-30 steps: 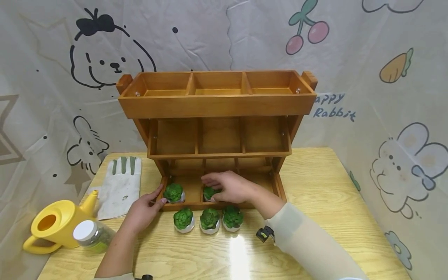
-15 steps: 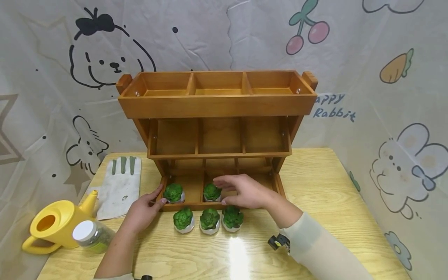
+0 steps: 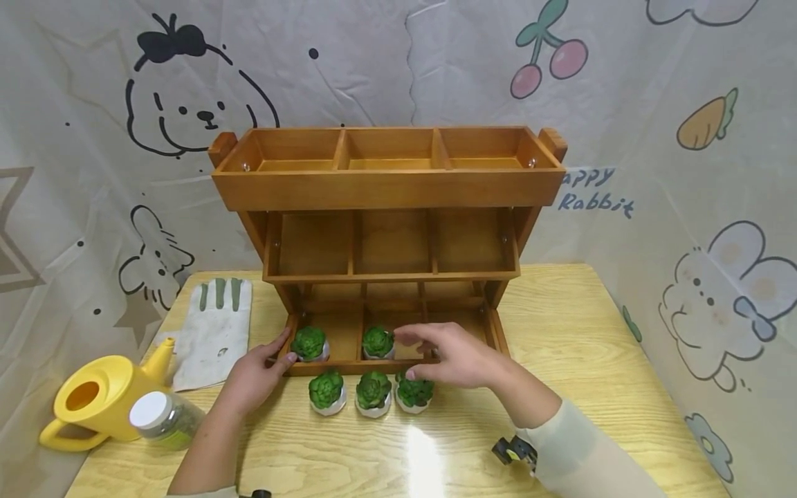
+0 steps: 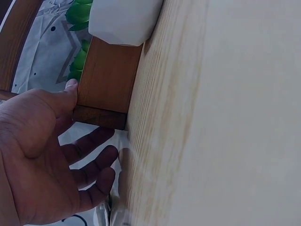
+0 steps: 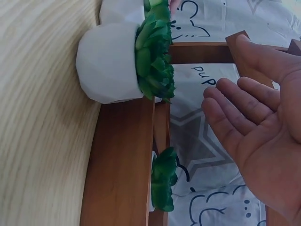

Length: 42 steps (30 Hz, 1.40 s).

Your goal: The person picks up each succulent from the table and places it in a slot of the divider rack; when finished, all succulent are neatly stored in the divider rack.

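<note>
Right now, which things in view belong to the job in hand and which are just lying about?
Likely in the job:
wooden shelf, its corner held by the left hand
two potted plants in its bottom tier
three potted plants in front, near the empty right hand

Apparently lying about:
yellow watering can
lidded jar
glove

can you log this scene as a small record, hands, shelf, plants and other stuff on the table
left hand: holds bottom tray by its left end
right hand: holds nothing
shelf: wooden, divided trays
plants in bottom tray: three, one showing only in right wrist view
plants on table: three, in front of shelf
other: yellow watering can, white-lidded jar, glove
</note>
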Available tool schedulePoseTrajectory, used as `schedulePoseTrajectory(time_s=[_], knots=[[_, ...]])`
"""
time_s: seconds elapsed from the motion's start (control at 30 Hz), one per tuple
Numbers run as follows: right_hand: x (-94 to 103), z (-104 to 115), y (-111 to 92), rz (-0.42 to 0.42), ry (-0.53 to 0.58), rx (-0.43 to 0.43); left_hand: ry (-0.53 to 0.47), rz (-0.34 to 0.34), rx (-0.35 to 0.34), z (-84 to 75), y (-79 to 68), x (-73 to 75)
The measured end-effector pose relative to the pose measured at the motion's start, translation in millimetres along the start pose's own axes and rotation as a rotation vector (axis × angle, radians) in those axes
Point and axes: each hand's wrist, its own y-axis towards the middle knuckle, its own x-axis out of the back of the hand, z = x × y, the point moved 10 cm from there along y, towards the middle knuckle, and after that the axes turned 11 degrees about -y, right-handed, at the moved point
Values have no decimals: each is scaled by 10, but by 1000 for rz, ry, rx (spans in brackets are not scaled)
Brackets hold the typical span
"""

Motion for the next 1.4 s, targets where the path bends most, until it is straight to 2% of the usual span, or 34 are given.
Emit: schedulePoseTrajectory(time_s=[0.17,0.4,0.63,0.97,1.23,1.4], knots=[[-35,-42,-124,12,26,-31,4,-2,5,5,-5,-3],[-90,-139,-282,0,-52,-114,-4,0,16,9,-9,-8],[-196,-185,-379,-14,-37,-154,-9,-4,12,-9,-15,7],[-403,-242,-405,23,-26,-145,-18,1,12,-5,-15,0],[-472,-271,-386,23,-45,-149,-20,0,10,-8,-21,5],[-495,-292,-362,21,1,-157,-24,2,10,-10,-22,8]])
